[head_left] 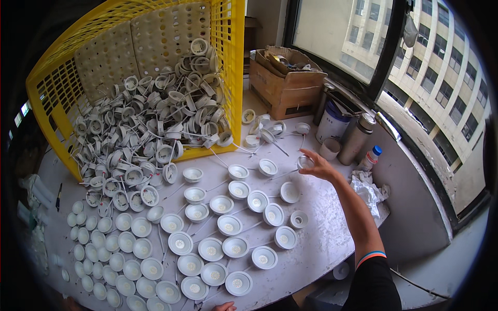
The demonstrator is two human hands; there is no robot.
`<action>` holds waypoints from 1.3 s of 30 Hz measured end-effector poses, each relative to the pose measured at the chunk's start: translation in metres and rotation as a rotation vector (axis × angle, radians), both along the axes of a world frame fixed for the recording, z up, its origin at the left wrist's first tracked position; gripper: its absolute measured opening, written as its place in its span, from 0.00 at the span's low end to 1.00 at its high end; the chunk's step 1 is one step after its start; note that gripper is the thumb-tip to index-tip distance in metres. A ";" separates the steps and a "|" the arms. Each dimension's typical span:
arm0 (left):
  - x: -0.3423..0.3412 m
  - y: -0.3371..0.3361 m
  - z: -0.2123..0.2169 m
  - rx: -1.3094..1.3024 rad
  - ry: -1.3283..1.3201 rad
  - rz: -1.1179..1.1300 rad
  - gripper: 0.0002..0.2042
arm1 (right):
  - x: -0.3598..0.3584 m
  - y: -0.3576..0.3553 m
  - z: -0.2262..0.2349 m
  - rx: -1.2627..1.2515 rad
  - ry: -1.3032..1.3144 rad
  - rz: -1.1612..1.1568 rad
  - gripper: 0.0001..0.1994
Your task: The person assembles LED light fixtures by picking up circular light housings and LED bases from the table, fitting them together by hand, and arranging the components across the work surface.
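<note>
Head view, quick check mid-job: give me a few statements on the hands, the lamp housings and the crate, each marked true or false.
1. The right hand holds a small white lamp housing above the table. True.
2. The yellow crate stands upright and empty. False: it lies tipped on its side, with housings spilling out.
3. Housings are laid out in rows on the table. True.
4. The left hand grips a housing. False: only its tip shows at the lower edge, holding nothing visible.
5. A cardboard box sits by the window. True.
</note>
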State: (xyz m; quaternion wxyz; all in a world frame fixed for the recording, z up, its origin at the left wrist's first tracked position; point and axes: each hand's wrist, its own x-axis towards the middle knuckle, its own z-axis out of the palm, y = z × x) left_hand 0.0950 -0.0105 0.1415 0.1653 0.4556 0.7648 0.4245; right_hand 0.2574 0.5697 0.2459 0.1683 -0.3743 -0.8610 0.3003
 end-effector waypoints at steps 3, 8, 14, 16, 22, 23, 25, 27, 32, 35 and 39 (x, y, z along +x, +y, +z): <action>0.000 -0.004 -0.021 0.010 0.076 -0.004 0.08 | -0.015 0.006 -0.025 -0.038 -0.038 0.061 0.44; -0.002 -0.015 -0.052 -0.096 0.189 -0.029 0.08 | -0.025 0.000 -0.042 -0.201 -0.022 0.147 0.45; -0.006 -0.010 -0.042 0.018 0.142 -0.085 0.07 | -0.067 0.036 -0.040 0.084 0.134 -0.190 0.34; -0.011 -0.002 -0.022 0.090 0.124 -0.084 0.06 | -0.105 0.051 -0.038 0.089 0.223 -0.226 0.30; -0.016 0.012 0.016 -0.054 0.031 -0.009 0.05 | -0.203 0.073 -0.030 -0.090 0.365 -0.305 0.21; -0.017 0.012 0.015 -0.044 0.034 -0.005 0.05 | -0.210 0.075 -0.030 -0.106 0.357 -0.277 0.21; -0.017 0.013 0.010 -0.024 0.038 0.004 0.04 | -0.219 0.077 -0.032 -0.089 0.296 -0.312 0.16; -0.017 0.013 0.007 -0.005 0.043 0.013 0.04 | -0.220 0.075 -0.033 -0.113 0.429 -0.412 0.14; -0.019 0.021 0.011 0.085 0.072 0.031 0.06 | -0.194 0.054 -0.007 0.080 0.782 -0.427 0.10; -0.021 0.024 0.017 0.204 0.007 0.017 0.07 | -0.160 0.016 0.037 0.206 0.729 -0.315 0.09; -0.012 0.019 0.041 0.254 -0.549 -0.069 0.09 | -0.136 -0.107 0.084 0.211 0.777 0.018 0.13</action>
